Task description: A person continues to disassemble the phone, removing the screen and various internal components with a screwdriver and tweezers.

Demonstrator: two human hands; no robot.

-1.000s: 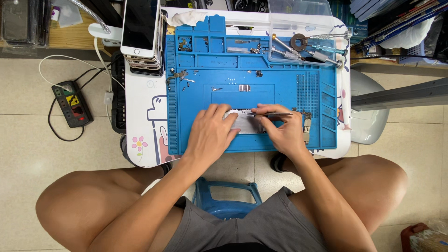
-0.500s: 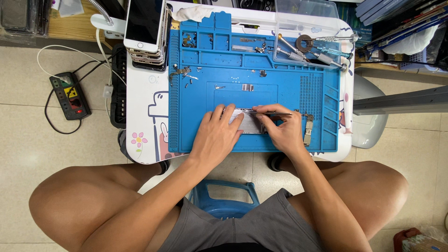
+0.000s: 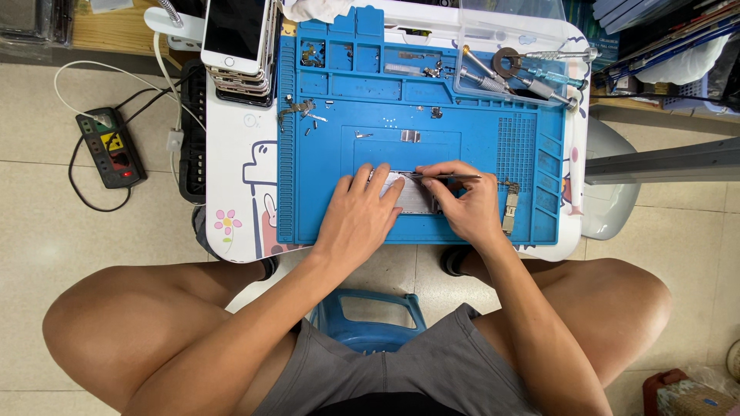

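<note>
Small white table [image 3: 231, 162] w/ cartoon print carries a blue work mat [image 3: 493, 100] covering most of its top; table's far edge is cut off by the frame top. Stack of phones [image 3: 237, 42] sits at mat's upper-left corner, top one screen-up, upper part out of frame; count in stack not readable. Clear tray [image 3: 512, 35] at upper right holds screwdrivers and a tape roll, partly overlapping, individual tools hard to separate. Black power strip [image 3: 112, 146] on floor to the left, well apart from table. Opened phone body [image 3: 412, 196] lies near the mat's front-centre, mostly covered by both hands; interior detail not discernible. Left hand [image 3: 362, 216] lies flat on it, fingers spread, pressing it down, not gripping. Right hand [image 3: 470, 204] has thumb and fingers pressed together, pinching thin metal tweezers [image 3: 447, 177] held roughly level, tips meeting the phone body at its upper edge; exact contact point hidden by fingers. Small metal part [image 3: 509, 208] lies just beside right hand. Loose screws and brackets [image 3: 301, 112] at mat's upper left, too small to identify.
</note>
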